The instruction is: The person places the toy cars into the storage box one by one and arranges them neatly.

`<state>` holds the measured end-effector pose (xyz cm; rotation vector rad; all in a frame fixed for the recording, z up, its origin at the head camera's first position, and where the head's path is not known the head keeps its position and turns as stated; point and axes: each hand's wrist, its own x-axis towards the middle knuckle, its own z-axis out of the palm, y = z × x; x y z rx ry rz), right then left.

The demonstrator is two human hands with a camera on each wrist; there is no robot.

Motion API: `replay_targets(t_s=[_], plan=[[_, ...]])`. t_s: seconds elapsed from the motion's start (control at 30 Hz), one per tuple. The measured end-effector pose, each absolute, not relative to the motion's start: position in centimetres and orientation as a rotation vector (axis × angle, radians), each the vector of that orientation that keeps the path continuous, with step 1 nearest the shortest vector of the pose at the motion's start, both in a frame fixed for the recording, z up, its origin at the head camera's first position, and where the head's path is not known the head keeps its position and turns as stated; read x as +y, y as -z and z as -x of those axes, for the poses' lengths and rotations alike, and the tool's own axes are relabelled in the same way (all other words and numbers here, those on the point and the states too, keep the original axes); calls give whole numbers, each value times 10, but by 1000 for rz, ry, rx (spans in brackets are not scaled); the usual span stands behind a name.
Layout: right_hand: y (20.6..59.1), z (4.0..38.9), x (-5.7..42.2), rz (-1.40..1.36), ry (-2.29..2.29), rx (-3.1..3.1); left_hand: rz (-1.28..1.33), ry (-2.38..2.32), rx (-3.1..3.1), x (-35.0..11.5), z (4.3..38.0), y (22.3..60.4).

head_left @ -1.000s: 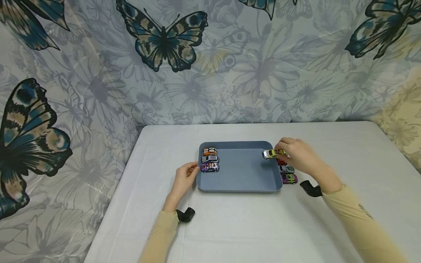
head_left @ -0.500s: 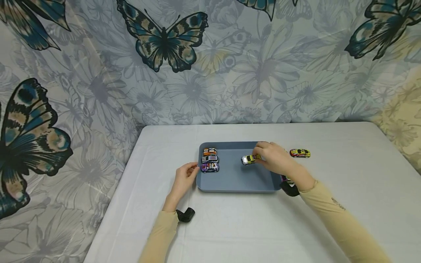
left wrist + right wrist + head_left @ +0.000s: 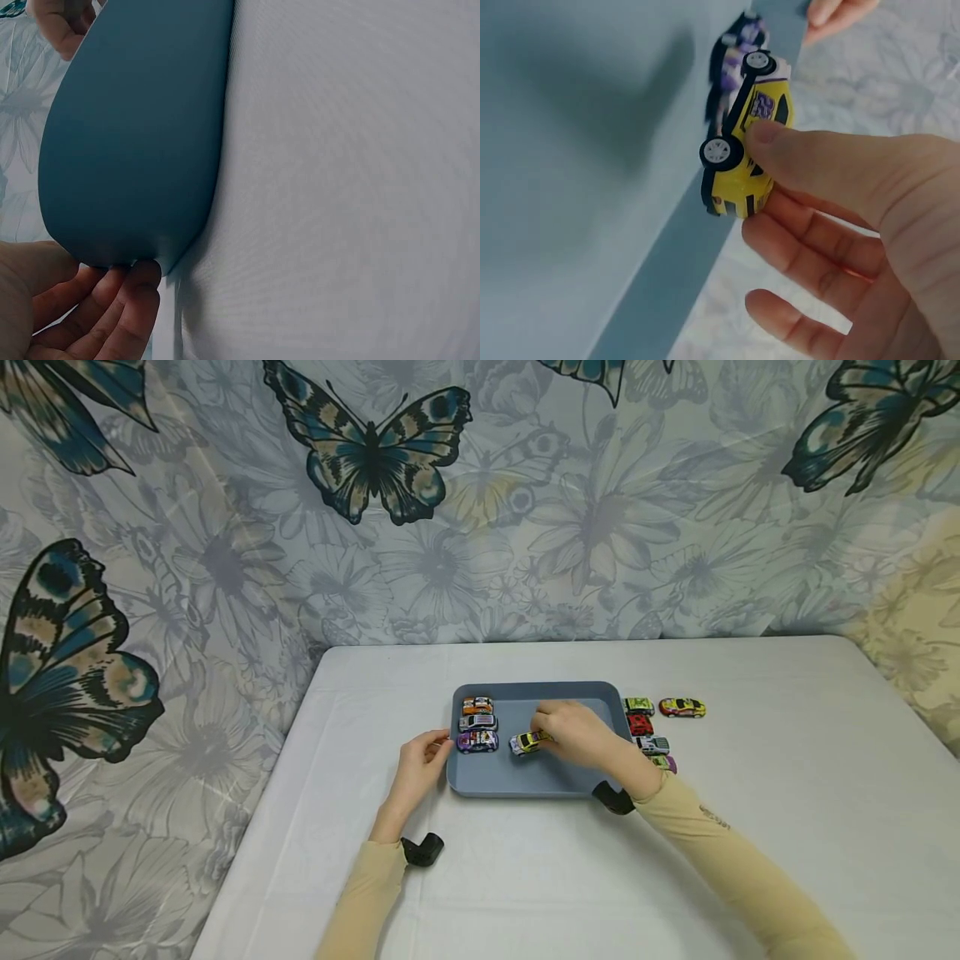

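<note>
Head view: pinches a yellow car (image 3: 527, 742) between thumb and fingers of the right hand (image 3: 576, 735), over the floor of the blue-grey tray (image 3: 517, 783), nearer the left edge than the right. Grips that left edge with the curled left hand (image 3: 418, 766). Has three toy cars lined up inside it, from the far corner nearward: an orange car (image 3: 477, 705), a silver-and-black car (image 3: 478, 722), a purple car (image 3: 477, 742). Has four more on the white worktop (image 3: 517, 885), along the tray's right edge: a lime car (image 3: 639, 704), a red car (image 3: 640, 724), a grey car (image 3: 653, 745) and, partly covered by the sleeve (image 3: 720, 839), a green-and-purple car (image 3: 665, 763). Has a yellow-and-red car (image 3: 682, 707) beyond the lime one, toward the worktop's right edge.

Left wrist view: sets thumb and bent fingertips against the tray's end wall.

Right wrist view: clamps the yellow car by its sides, leaving the lowest finger clear of it; partly hides the purple car behind.
</note>
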<state>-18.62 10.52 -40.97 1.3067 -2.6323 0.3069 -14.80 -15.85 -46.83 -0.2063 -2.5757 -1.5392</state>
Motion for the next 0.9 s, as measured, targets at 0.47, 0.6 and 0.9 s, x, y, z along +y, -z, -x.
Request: replay_targets(t_s=[0.47,0.6,0.9], plan=[[422,176,64,-1296,-330,-2637,195,1548,-2573,-158,149,469],[422,175,57,-1270,-336,-2672,199,1552,-2571,-158,148,468],[426,173,43,-1211,-337,-2770,214,1554,-2567,-159,149,470]])
